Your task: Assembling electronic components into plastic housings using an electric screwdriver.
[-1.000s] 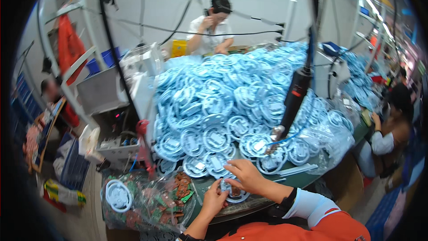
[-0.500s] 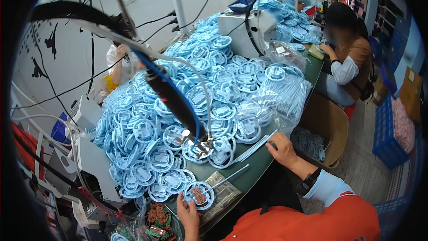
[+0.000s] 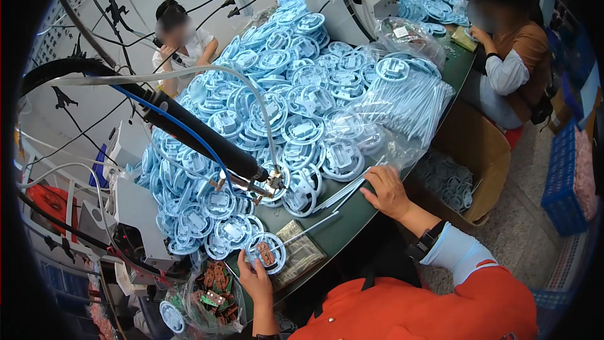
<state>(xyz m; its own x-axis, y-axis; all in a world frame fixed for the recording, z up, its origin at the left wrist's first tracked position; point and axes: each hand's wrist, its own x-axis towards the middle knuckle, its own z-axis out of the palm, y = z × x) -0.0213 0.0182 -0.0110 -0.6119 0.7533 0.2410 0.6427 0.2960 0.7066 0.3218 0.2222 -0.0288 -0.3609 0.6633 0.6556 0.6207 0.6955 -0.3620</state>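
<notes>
Near the table's front edge, my left hand (image 3: 255,279) grips the rim of a light-blue round plastic frame (image 3: 279,260) between thumb and fingers. A small brown circuit board (image 3: 265,253) sits in it, and a thin pale plastic rod (image 3: 311,227) sticks out toward the upper right. The frame lies partly on a flat, clear-wrapped block (image 3: 302,258). To the right, my right hand (image 3: 389,194) has its fingertips closed at the ends of several loose pale rods (image 3: 340,194); one rod slants apart from the others at the fingertips. A soldering-type tool (image 3: 267,182) on a black arm hangs above the frames.
A large heap of blue frames (image 3: 251,110) covers the table behind. A bag of rods (image 3: 409,110) lies at the right edge, beside a cardboard box (image 3: 491,157). Circuit boards fill a plastic bag (image 3: 214,293) at lower left. Two people sit across and at far right.
The view has shifted, so the table contents appear displaced. My right hand's fingertips now meet the rod ends, and one rod is angled away from the bunch. My left hand keeps its grip.
</notes>
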